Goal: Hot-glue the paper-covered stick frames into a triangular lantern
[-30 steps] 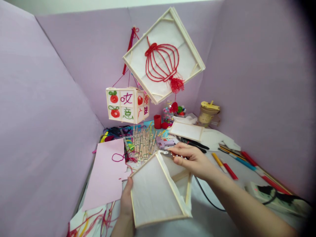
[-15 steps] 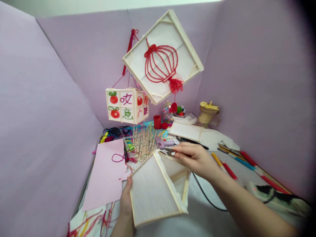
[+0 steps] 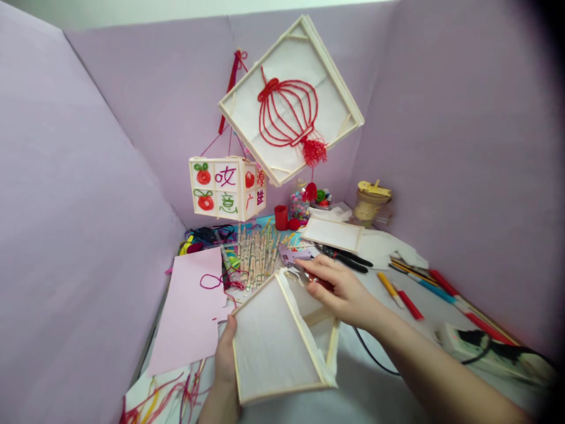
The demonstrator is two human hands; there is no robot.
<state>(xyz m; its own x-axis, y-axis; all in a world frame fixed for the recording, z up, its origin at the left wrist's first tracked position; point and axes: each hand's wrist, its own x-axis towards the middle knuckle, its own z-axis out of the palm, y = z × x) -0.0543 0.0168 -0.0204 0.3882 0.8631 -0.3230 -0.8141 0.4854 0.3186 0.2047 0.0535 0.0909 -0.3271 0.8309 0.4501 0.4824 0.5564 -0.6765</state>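
My left hand (image 3: 226, 353) grips the left edge of a paper-covered wooden lantern frame (image 3: 273, 341), thumb on its near face. White paper covers the near face, and a loose paper strip (image 3: 296, 309) runs along the slanting wooden edge. At the frame's top corner, my right hand (image 3: 339, 288) is closed on what look like small scissors (image 3: 323, 282) with a dark red handle, mostly hidden by the fingers. Its index finger stretches towards the purple glue gun (image 3: 293, 254) lying just behind.
A decorated box lantern (image 3: 216, 188) and a diamond panel (image 3: 291, 106) hang ahead. Black-handled pliers (image 3: 344, 257), a white panel (image 3: 333, 234) and markers (image 3: 410, 305) lie to the right. Pink paper (image 3: 188, 318) lies left; a black cord (image 3: 371, 356) runs beneath my right arm.
My right hand has shifted slightly down and its fingers have opened out around the tool, uncovering the pliers behind. The lantern frame and my left hand have barely moved.
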